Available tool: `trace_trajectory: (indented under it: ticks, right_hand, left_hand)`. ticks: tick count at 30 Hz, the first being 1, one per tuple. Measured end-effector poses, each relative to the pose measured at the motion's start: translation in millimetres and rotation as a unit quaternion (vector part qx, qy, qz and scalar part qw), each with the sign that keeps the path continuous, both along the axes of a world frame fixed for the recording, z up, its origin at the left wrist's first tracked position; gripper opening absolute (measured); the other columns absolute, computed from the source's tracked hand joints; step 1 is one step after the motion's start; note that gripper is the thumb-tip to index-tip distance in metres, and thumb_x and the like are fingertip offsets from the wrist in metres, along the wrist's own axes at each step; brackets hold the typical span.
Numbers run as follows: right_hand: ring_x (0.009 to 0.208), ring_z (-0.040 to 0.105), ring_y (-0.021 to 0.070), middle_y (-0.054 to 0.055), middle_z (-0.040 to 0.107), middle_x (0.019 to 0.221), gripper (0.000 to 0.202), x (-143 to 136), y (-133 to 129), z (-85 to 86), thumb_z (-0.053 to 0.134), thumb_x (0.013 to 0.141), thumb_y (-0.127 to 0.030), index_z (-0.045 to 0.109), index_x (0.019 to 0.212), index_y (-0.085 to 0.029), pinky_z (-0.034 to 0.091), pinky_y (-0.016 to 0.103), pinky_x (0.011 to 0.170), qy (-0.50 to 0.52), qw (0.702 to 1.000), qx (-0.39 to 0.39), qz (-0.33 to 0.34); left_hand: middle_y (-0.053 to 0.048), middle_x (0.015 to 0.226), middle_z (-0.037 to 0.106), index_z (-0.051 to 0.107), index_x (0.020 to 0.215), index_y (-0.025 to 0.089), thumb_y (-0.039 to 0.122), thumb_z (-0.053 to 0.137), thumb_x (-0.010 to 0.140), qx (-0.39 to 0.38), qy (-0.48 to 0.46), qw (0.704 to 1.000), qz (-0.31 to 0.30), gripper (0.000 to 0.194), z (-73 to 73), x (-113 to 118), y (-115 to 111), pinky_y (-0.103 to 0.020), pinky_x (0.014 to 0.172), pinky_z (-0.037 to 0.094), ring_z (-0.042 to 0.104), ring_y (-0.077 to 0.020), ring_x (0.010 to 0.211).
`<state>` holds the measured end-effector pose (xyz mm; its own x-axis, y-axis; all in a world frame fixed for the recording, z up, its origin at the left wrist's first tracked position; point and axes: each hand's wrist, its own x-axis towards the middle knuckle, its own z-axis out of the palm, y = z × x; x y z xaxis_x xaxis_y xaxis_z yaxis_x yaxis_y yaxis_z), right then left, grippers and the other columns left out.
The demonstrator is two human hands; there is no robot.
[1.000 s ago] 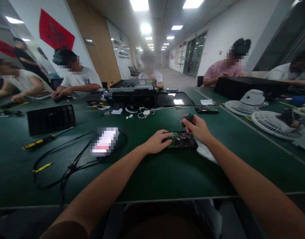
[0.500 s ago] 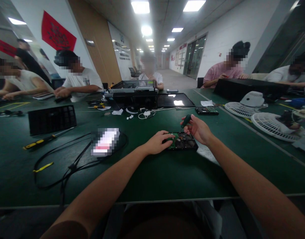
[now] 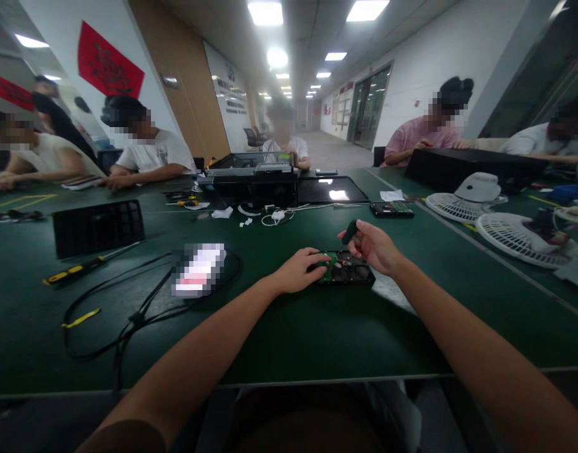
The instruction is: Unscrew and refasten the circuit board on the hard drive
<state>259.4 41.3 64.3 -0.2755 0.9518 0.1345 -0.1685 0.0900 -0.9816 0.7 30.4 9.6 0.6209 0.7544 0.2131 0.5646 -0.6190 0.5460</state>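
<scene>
From my distant seat I take the open black case [image 3: 352,275] as my landmark; it lies on the green table [image 3: 289,352], straight ahead of me, with a green circuit board [image 3: 333,264] showing in its left part. My left hand [image 3: 300,270] rests at the left end of the case, fingers a little spread and laid over the board, gripping nothing that I can make out. My right hand [image 3: 376,246] is above the right half of the case, fingers closed around the dark green handle of a screwdriver [image 3: 350,232]; its tip is too indistinct for me to say whether it touches anything. The two hands are apart from each other. Left of the case I see a blurred-out bright slab [image 3: 199,270], with a looped black cable [image 3: 138,318] around it, and farther left a yellow-and-black screwdriver [image 3: 74,269] in front of a propped black panel [image 3: 100,226]. Beyond the case, to its right, sits a second circuit-board unit [image 3: 392,209] near some white paper [image 3: 391,195]. Well to the case's right is a white fan grille [image 3: 510,236]. Past the case, a co-worker in pink [image 3: 425,139] sits behind a large black box [image 3: 472,167].
</scene>
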Motion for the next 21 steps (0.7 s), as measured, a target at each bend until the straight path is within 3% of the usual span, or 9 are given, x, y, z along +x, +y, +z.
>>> trace_trajectory:
  ticks: [6,17,21]
  right_hand:
    - [0.059,0.056,0.0140,0.008,0.074,0.109,0.054,2.1,1.8,-1.3,0.060,0.091,-0.074,0.069,0.114,-0.026,0.042,0.029,0.048,0.025,0.999,-0.021,0.017]
    - [0.061,0.056,0.0132,0.010,0.076,0.111,0.038,2.4,-0.3,0.9,0.068,0.093,-0.059,0.070,0.099,-0.021,0.034,0.026,0.046,0.023,1.000,-0.010,0.012]
    - [0.059,0.053,0.0131,0.008,0.076,0.102,0.039,4.2,1.2,0.2,0.069,0.091,-0.060,0.069,0.106,-0.023,0.033,0.026,0.045,0.038,0.999,-0.018,0.008]
  left_hand:
    - [-0.011,0.153,0.051,0.062,0.148,0.028,0.047,0.053,0.107,-0.003,0.004,1.000,-0.003,0.046,4.0,0.5,-1.8,-0.050,0.121,0.041,0.049,-0.0298,0.142]
    - [-0.011,0.154,0.051,0.061,0.149,0.030,0.047,0.055,0.107,-0.010,-0.002,1.000,0.000,0.046,1.8,0.0,-1.2,-0.051,0.121,0.042,0.049,-0.0303,0.143]
    - [-0.012,0.152,0.053,0.063,0.147,0.028,0.045,0.055,0.106,0.003,-0.003,1.000,-0.001,0.045,1.0,1.1,-1.4,-0.050,0.121,0.041,0.049,-0.0301,0.143]
